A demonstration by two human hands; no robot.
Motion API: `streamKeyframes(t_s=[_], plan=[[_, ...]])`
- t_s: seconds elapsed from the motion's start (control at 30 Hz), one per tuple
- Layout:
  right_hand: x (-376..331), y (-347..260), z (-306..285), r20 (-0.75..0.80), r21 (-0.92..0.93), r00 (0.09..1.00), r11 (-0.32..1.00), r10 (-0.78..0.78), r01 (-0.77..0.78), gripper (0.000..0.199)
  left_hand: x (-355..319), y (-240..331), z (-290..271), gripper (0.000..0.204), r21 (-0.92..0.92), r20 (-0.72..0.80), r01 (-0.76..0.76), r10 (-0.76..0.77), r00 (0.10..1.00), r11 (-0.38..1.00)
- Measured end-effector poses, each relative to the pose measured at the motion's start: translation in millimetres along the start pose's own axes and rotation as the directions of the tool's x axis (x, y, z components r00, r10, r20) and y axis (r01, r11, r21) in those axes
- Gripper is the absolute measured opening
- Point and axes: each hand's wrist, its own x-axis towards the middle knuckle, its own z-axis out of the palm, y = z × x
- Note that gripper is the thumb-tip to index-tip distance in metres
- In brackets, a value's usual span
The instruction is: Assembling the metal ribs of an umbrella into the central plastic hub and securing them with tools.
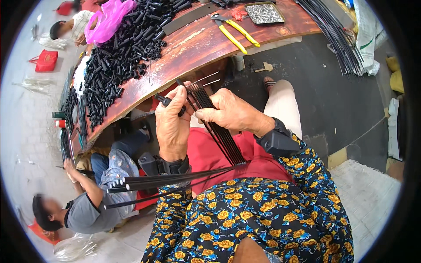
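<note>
My right hand (pixel 234 111) is closed round a bundle of thin black rods (pixel 221 142) that slants from my lap up toward the table. Two bare, pale metal tips stick out beyond its upper end. Beside it my left hand (pixel 172 122) is closed on a small black plastic fitting (pixel 163 100), its thumb and fingertips close to the upper rod ends. Whether those fingertips also pinch a rod is hard to see. More black rods (pixel 153 180), with pale ends, stretch across my left forearm from my lap toward the left.
A worn red-brown table (pixel 188 41) carries a heap of black plastic fittings (pixel 127 48), a pink plastic bag (pixel 108 18), a flat metal bar (pixel 190 19), yellow-handled cutters (pixel 237 34) and a tray of small metal parts (pixel 265 13). Long black rods (pixel 335 39) overhang the right end. A co-worker (pixel 94 197) sits left.
</note>
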Motion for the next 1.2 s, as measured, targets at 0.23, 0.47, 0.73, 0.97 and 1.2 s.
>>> streamKeyframes(t_s=[0.23,0.47,0.73,0.97,1.2], plan=[[-1.3,3.2,-6.9,0.035,0.114,0.999,0.993,0.013,-0.017,0.027,-6.5,5.2,17.6,0.025,-0.005,0.007,-0.087,0.087,0.996,0.996],[1.0,5.1,-0.7,0.029,0.151,1.000,0.988,0.011,-0.016,0.026,-4.6,-0.5,6.5,0.024,0.117,-0.058,-0.129,0.137,0.989,0.985],[4.8,7.9,-2.8,0.026,0.003,1.000,1.000,-0.003,0.003,0.026,-5.0,0.2,14.1,0.023,0.166,-0.108,-0.203,0.222,0.969,0.965],[1.7,5.6,-3.4,0.024,0.071,1.000,0.997,-0.015,0.013,0.026,-6.2,0.0,23.5,0.021,0.222,-0.118,-0.242,0.273,0.955,0.945],[2.3,8.3,-3.1,0.021,0.062,1.000,0.998,0.005,-0.007,0.028,-2.8,-4.5,14.9,0.018,0.185,-0.129,-0.252,0.278,0.952,0.950]])
